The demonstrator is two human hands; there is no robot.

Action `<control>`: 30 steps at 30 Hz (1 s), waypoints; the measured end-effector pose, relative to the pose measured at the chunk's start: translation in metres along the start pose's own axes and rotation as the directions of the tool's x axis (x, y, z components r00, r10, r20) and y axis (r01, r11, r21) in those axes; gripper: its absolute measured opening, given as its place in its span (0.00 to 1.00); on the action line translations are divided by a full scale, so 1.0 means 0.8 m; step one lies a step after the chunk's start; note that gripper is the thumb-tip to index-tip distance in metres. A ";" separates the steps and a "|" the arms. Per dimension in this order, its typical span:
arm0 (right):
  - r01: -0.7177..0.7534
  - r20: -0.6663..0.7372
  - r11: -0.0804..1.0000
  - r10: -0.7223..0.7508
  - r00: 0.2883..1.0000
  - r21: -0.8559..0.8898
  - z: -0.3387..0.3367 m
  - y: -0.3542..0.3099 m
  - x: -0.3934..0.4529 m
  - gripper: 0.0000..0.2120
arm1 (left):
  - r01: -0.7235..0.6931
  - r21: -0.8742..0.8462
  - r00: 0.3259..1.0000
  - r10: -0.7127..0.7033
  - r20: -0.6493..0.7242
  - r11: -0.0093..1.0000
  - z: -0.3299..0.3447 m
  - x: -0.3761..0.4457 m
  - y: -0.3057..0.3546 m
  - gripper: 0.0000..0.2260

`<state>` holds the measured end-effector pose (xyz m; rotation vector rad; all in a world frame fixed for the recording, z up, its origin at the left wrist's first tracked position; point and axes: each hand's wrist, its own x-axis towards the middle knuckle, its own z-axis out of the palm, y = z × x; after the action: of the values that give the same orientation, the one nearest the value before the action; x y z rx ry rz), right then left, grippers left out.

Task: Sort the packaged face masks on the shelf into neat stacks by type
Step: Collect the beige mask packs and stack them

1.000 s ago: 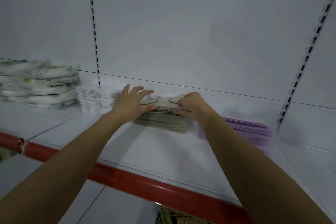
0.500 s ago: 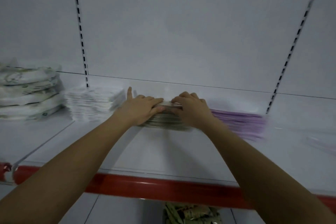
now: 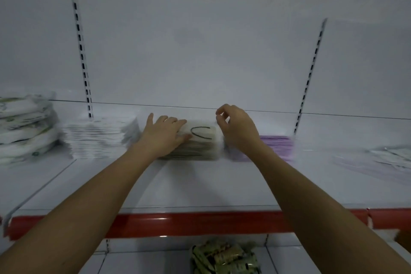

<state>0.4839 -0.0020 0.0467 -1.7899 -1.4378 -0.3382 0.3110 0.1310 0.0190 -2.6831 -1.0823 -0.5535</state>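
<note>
Sorting appears well advanced: four stacks stand in a row on the white shelf (image 3: pixel 200 187), namely bulky white-and-green packs (image 3: pixel 24 127), a white stack (image 3: pixel 100 138), an olive stack (image 3: pixel 198 142) and a purple stack (image 3: pixel 278 144), while loose packets (image 3: pixel 391 158) at far right appear unsorted. The left hand (image 3: pixel 165 135) lies flat with straight fingers on the olive stack, and the right hand (image 3: pixel 238 127) hovers beside it with fingers loosely curled, holding nothing. The shelf has a red front edge (image 3: pixel 189 222), slotted uprights on a white back panel, and greenish packets (image 3: pixel 224 256) on the lower level.
</note>
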 end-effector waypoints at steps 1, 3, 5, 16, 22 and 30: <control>-0.027 -0.006 0.999 0.027 1.000 0.019 -0.012 0.004 -0.001 0.08 | 0.001 -0.008 0.999 -0.001 -0.048 1.000 -0.006 0.000 0.010 0.26; -0.080 0.021 0.996 0.079 0.997 0.038 -0.035 0.015 -0.005 0.08 | -0.021 -0.014 0.990 0.018 -0.139 1.000 -0.018 0.001 0.039 0.24; -0.116 0.070 0.993 0.115 0.991 0.014 -0.057 0.031 -0.014 0.09 | -0.049 -0.068 0.979 0.035 -0.202 0.996 -0.029 0.002 0.077 0.22; -0.051 0.478 0.990 -0.017 0.878 0.129 -0.040 0.076 -0.111 0.26 | 0.132 -0.165 0.985 -0.110 0.136 0.977 0.024 -0.083 0.124 0.39; -0.290 0.423 0.929 0.173 0.890 0.231 -0.010 0.053 -0.097 0.42 | 0.443 -0.277 0.892 -0.451 0.038 0.853 -0.006 -0.100 0.063 0.44; -0.526 0.430 0.717 0.340 0.836 0.457 0.039 0.039 -0.076 0.36 | 0.499 -0.702 0.849 -0.447 0.281 0.508 0.027 -0.096 0.002 0.55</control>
<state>0.4845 -0.0229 -0.0257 -1.6492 -1.0907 0.6045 0.2665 0.0886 -0.0326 -3.0290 -2.0242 -1.2883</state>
